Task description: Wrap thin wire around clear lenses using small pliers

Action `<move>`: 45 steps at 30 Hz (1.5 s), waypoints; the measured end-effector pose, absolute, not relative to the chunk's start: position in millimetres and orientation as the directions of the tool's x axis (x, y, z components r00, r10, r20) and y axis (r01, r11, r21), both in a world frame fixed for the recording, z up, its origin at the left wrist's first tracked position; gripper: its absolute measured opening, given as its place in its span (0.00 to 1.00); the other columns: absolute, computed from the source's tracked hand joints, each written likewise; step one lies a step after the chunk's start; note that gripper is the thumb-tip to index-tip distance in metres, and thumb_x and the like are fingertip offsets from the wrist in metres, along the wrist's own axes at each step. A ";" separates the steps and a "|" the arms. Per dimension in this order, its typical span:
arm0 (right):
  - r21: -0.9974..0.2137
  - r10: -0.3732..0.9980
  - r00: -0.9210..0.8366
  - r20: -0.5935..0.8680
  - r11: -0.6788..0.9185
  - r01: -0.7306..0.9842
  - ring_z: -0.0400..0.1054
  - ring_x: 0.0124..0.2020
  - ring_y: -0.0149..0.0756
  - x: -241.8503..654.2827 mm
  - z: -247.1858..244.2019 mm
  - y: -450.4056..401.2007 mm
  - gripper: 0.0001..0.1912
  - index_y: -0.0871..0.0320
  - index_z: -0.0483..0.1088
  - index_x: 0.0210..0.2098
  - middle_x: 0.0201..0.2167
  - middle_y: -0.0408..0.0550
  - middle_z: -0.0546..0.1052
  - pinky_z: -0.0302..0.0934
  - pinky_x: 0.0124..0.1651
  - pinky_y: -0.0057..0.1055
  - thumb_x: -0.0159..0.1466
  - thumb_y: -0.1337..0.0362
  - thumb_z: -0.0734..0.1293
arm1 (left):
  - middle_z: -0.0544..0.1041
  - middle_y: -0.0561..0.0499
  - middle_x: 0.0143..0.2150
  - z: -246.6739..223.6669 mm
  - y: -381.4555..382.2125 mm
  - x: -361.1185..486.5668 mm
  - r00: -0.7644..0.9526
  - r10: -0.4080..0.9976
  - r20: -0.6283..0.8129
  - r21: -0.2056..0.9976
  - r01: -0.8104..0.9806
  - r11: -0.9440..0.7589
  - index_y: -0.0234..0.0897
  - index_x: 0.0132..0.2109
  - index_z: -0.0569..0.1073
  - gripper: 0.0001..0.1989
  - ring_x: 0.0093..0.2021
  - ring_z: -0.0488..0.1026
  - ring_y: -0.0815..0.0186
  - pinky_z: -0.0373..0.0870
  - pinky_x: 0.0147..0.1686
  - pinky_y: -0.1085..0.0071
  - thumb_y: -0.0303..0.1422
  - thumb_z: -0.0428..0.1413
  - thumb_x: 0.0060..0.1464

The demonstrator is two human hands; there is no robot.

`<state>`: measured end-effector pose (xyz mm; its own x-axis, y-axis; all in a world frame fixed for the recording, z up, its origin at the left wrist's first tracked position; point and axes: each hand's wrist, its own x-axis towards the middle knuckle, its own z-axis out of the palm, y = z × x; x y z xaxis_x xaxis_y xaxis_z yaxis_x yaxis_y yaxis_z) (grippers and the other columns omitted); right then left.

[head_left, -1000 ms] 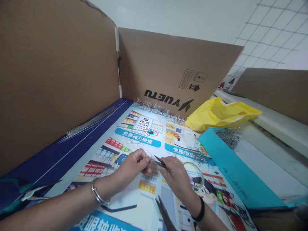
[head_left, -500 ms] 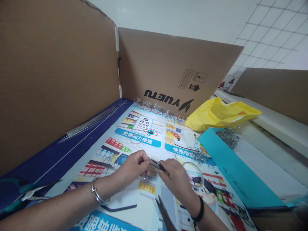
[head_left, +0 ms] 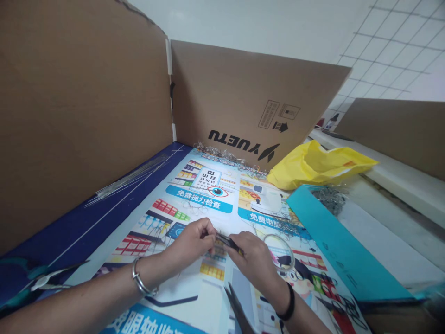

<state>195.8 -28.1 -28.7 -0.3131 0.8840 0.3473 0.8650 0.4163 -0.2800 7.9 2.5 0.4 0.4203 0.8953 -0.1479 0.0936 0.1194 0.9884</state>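
Observation:
My right hand (head_left: 253,254) is closed around a small pair of pliers (head_left: 227,241), whose jaws point left toward my other hand. Opposite it, my left hand (head_left: 200,237) is pinched shut at the tips of the jaws. What the left fingers hold is too small to make out, and the pliers' handles are mostly hidden in my right palm. Both hands are above a printed poster (head_left: 208,290) that covers the table. Below them lie dark scissor blades (head_left: 238,308), partly out of view. A clear ring-shaped roll (head_left: 279,252) rests just right of my right hand.
Teal-handled scissors (head_left: 45,280) lie at the left edge. Thin straight wires (head_left: 128,178) sit on the blue surface. Tangled wire bits (head_left: 225,155) line the back cardboard wall (head_left: 250,93). At right are a yellow bag (head_left: 313,167) and a teal box (head_left: 340,246) holding a wire clump (head_left: 330,199).
My right hand and the pliers have shifted very slightly. The left hand keeps its pinch in nearly the same spot; everything else stays put.

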 end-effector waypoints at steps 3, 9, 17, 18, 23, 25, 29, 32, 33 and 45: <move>-0.284 0.888 -0.314 0.335 0.413 0.865 0.64 0.30 0.34 195.6 -28.9 -28.5 0.07 0.56 0.70 0.31 0.26 0.46 0.71 0.53 0.33 0.27 0.61 0.60 0.63 | 0.68 0.59 0.17 -0.3 2.8 8.2 0.425 0.892 -0.155 0.988 0.087 0.130 0.38 0.27 0.63 0.03 0.19 0.62 0.74 0.55 0.22 0.78 0.26 0.50 0.45; -0.304 0.896 -0.303 0.325 0.402 0.864 0.64 0.31 0.34 195.7 -30.5 -29.4 0.07 0.56 0.69 0.31 0.26 0.45 0.71 0.52 0.34 0.27 0.61 0.61 0.63 | 0.68 0.59 0.17 -1.0 2.7 8.4 0.427 0.892 -0.149 0.989 0.082 0.126 0.37 0.26 0.63 0.03 0.19 0.62 0.74 0.55 0.21 0.78 0.26 0.50 0.45; -0.266 0.908 -0.295 0.299 0.376 0.888 0.64 0.29 0.33 193.4 -29.0 -32.3 0.09 0.56 0.67 0.27 0.25 0.44 0.71 0.49 0.31 0.27 0.61 0.60 0.62 | 0.67 0.60 0.17 0.6 2.8 8.1 0.428 0.885 -0.183 0.983 0.067 0.171 0.37 0.26 0.62 0.03 0.18 0.61 0.75 0.55 0.20 0.78 0.26 0.50 0.44; -0.262 0.908 -0.293 0.300 0.374 0.890 0.64 0.29 0.33 193.1 -28.9 -32.4 0.09 0.56 0.66 0.27 0.25 0.44 0.71 0.48 0.31 0.27 0.62 0.60 0.62 | 0.67 0.60 0.17 0.6 2.8 8.2 0.427 0.885 -0.182 0.983 0.068 0.170 0.37 0.26 0.62 0.03 0.18 0.61 0.75 0.55 0.21 0.78 0.26 0.50 0.44; -0.254 0.906 -0.290 0.308 0.372 0.893 0.63 0.28 0.32 193.0 -30.8 -32.3 0.10 0.56 0.65 0.27 0.24 0.43 0.70 0.48 0.31 0.27 0.62 0.60 0.61 | 0.66 0.60 0.17 -0.8 2.6 8.7 0.427 0.887 -0.179 0.984 0.066 0.166 0.37 0.26 0.62 0.03 0.18 0.62 0.75 0.55 0.21 0.78 0.26 0.50 0.44; -0.262 0.905 -0.293 0.308 0.377 0.889 0.63 0.28 0.33 193.4 -32.0 -32.0 0.09 0.56 0.65 0.27 0.24 0.44 0.71 0.48 0.32 0.26 0.62 0.60 0.61 | 0.67 0.60 0.17 -0.9 2.4 9.0 0.429 0.883 -0.190 0.982 0.066 0.179 0.37 0.26 0.62 0.03 0.19 0.62 0.75 0.55 0.21 0.78 0.26 0.50 0.44; -0.293 0.908 -0.297 0.294 0.382 0.877 0.63 0.30 0.33 194.0 -33.3 -31.1 0.07 0.56 0.66 0.29 0.26 0.45 0.71 0.50 0.32 0.26 0.62 0.61 0.61 | 0.67 0.59 0.16 0.0 1.8 9.5 0.437 0.879 -0.187 0.981 0.036 0.191 0.37 0.26 0.62 0.03 0.18 0.62 0.74 0.56 0.21 0.77 0.28 0.50 0.44; -0.312 0.913 -0.295 0.282 0.378 0.872 0.63 0.31 0.34 194.5 -33.1 -30.5 0.06 0.56 0.66 0.29 0.27 0.45 0.70 0.50 0.33 0.27 0.61 0.62 0.61 | 0.68 0.58 0.18 0.0 1.6 9.5 0.433 0.886 -0.166 0.985 0.022 0.174 0.37 0.26 0.62 0.03 0.19 0.62 0.74 0.57 0.22 0.77 0.27 0.50 0.44; -0.315 0.914 -0.294 0.278 0.376 0.871 0.63 0.31 0.34 194.7 -32.9 -30.4 0.06 0.56 0.66 0.29 0.27 0.45 0.70 0.51 0.33 0.27 0.61 0.62 0.62 | 0.67 0.58 0.18 -0.2 1.6 9.4 0.432 0.887 -0.165 0.985 0.026 0.170 0.37 0.26 0.62 0.03 0.19 0.61 0.74 0.57 0.22 0.77 0.27 0.50 0.43; -0.328 0.916 -0.309 0.256 0.383 0.864 0.61 0.31 0.34 197.6 -31.5 -27.6 0.06 0.57 0.65 0.28 0.26 0.45 0.68 0.50 0.33 0.27 0.60 0.63 0.63 | 0.64 0.61 0.18 -0.6 1.5 8.1 0.445 0.883 -0.153 0.987 0.018 0.161 0.37 0.26 0.62 0.03 0.18 0.60 0.75 0.55 0.20 0.78 0.26 0.50 0.43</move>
